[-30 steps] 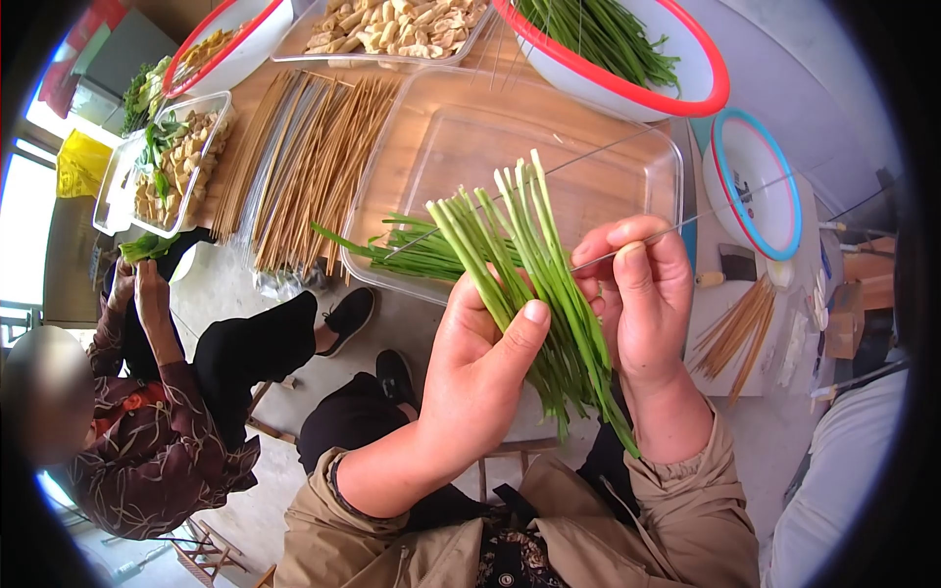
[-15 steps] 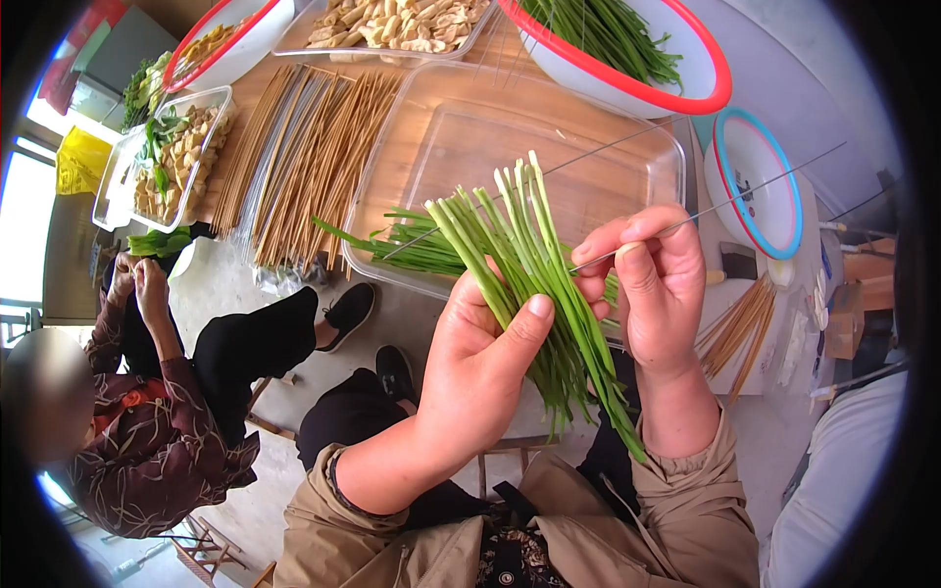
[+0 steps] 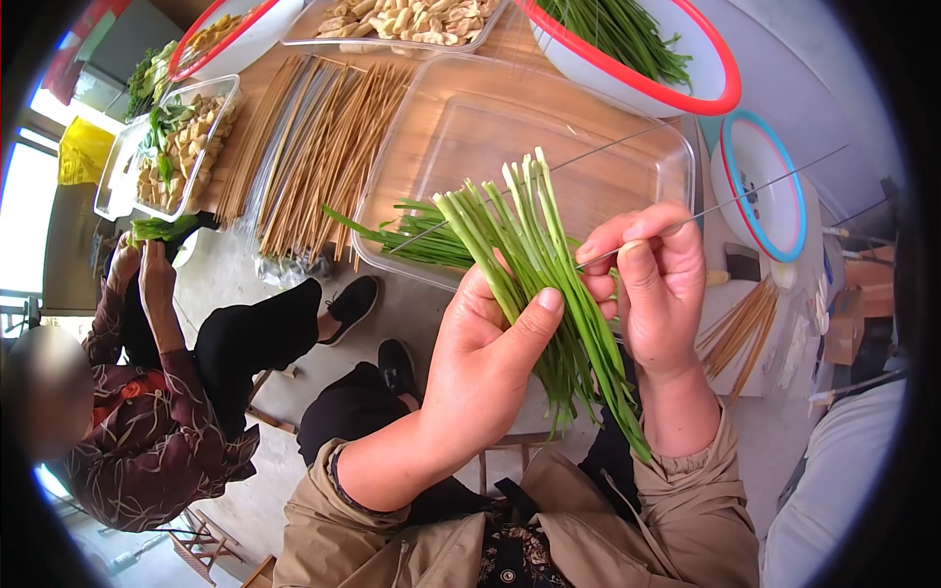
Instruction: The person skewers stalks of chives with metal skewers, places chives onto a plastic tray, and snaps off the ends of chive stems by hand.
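Head view: crowding the table [image 3: 263,78] are wooden sticks [image 3: 333,147], running out past its near edge, with a clear tray [image 3: 510,83] just to their right and a box of tan cubes [image 3: 196,147] to their left. Along the far side stand a tub of pale pieces [image 3: 407,22] and a red-rimmed basin [image 3: 632,73]; a blue-rimmed bowl [image 3: 769,196] sits beyond the tray's right edge. The left hand [image 3: 490,338] has its fingers closed around a bundle of green stalks [image 3: 559,304], pale ends up, over the tray's near edge, where loose stalks [image 3: 417,235] lie. The right hand [image 3: 652,284] pinches a metal skewer [image 3: 765,184] that reaches the bundle's right side; whether its tip has pierced a stalk is hard to tell. A second skewer [image 3: 608,148] slants behind the stalks, across the tray's broad open middle. Grey floor [image 3: 274,333] shows below the near edge, alongside a seated person [image 3: 157,421].
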The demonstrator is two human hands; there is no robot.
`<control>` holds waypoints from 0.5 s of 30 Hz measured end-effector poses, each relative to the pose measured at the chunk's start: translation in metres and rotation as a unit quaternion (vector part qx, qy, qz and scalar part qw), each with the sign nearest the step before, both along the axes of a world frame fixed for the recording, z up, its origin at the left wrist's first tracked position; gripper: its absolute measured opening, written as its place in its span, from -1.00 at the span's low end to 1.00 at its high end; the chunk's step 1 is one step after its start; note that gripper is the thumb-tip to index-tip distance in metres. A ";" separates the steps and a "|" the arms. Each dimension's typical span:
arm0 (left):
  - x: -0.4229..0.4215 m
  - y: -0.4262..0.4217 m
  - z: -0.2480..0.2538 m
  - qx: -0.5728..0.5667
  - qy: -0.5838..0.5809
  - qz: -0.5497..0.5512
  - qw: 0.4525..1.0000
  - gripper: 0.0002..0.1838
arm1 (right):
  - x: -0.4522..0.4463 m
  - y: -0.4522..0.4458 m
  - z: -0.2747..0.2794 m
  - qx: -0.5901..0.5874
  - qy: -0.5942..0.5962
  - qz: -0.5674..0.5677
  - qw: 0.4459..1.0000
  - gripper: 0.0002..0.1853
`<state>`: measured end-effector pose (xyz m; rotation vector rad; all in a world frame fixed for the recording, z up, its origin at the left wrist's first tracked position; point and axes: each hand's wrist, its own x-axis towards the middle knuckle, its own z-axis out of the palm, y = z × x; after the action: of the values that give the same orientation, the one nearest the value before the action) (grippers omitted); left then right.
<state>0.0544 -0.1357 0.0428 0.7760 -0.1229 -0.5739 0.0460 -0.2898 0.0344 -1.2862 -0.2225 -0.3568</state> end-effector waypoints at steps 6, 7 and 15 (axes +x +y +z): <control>0.001 0.001 0.001 0.009 -0.014 0.004 1.000 -0.64 | 0.000 0.002 -0.003 0.011 0.006 -0.019 1.000 -0.90; 0.001 0.000 0.001 0.011 -0.030 0.011 0.999 -0.65 | 0.000 0.001 -0.003 0.021 0.009 -0.031 0.999 -0.90; -0.001 0.000 -0.002 -0.027 0.000 0.028 0.999 -0.69 | 0.000 -0.002 -0.002 0.022 0.006 -0.039 0.999 -0.91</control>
<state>0.0536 -0.1362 0.0413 0.7240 -0.1154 -0.5152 0.0464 -0.2915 0.0322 -1.2563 -0.1544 -0.4186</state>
